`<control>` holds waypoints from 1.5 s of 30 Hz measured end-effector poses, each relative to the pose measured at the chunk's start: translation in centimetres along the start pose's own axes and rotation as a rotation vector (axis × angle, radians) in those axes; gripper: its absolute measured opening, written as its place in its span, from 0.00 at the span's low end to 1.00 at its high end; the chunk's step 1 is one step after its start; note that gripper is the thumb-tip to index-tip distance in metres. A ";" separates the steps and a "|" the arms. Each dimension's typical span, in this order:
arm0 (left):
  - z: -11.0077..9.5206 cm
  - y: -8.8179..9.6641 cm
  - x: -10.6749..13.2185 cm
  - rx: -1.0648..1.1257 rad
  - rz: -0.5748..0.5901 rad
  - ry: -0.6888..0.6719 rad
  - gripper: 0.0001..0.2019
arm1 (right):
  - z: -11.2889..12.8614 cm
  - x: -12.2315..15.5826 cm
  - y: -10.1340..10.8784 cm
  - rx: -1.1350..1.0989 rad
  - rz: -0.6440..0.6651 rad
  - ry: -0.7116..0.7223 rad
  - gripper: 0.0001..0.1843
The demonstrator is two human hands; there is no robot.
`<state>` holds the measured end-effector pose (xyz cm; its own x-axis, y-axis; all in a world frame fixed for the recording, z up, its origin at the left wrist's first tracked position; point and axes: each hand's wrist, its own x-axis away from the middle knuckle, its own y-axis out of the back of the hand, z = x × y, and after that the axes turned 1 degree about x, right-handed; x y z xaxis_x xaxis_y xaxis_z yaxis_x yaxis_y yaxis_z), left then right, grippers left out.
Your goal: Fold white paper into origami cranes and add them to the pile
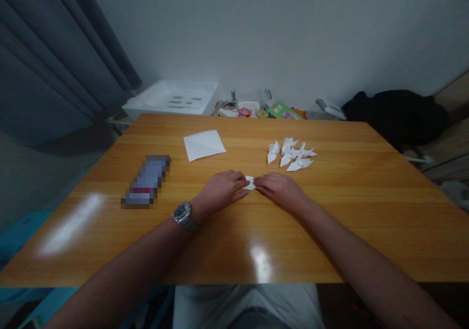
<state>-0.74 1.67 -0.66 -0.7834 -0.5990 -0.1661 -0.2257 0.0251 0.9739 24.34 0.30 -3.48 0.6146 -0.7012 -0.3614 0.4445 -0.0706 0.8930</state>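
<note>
A small piece of white paper (250,183) is held low over the worktop (227,236) — the left hand (224,190) grips its left side between the fingers, the right hand (280,188) grips its right. Folded paper figures (292,155) sit in a cluster beyond the right hand; a blank sheet (204,145) lies beyond the left — flat, holes along its far edge.

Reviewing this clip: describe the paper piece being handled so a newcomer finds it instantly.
On the wooden table, look between the left hand and the right hand. There sits a small white paper piece. Unlike the flat sheet and the clustered folded figures, both hands touch it.
</note>
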 end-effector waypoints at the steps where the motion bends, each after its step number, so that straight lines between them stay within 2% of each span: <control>1: -0.1 0.0 0.0 -0.003 -0.001 0.018 0.15 | 0.0 0.0 0.0 -0.007 -0.013 -0.009 0.11; 17: -0.6 -0.1 -0.5 0.035 -0.040 0.084 0.15 | 0.6 0.0 -0.1 -0.064 -0.047 -0.145 0.09; 25: -0.7 -0.2 -0.5 0.145 -0.115 0.110 0.16 | 1.4 -0.2 0.4 -0.226 -0.115 -0.253 0.11; 30: -1.0 -0.4 -0.4 0.291 -0.176 0.205 0.13 | 2.1 -0.4 0.7 -0.369 -0.164 -0.364 0.11; 34: -0.9 -0.8 -0.5 0.387 -0.162 0.262 0.13 | 2.0 -0.5 0.4 -0.382 -0.163 -0.423 0.10; 37: -0.6 -0.8 -0.6 0.360 -0.185 0.238 0.13 | 1.8 -0.6 -0.1 -0.350 -0.151 -0.446 0.09; 40: -0.4 -0.5 -0.7 0.257 -0.193 0.157 0.13 | 1.4 -0.6 -0.5 -0.275 -0.137 -0.453 0.08; 45: -0.4 -0.6 -0.6 0.084 -0.139 0.061 0.11 | 0.9 -0.5 -1.1 -0.144 -0.159 -0.358 0.07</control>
<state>0.09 1.74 -1.07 -0.7053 -0.6487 -0.2860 -0.3788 0.0039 0.9255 22.95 0.11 -4.06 0.2772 -0.8938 -0.3527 0.6180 -0.1152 0.7777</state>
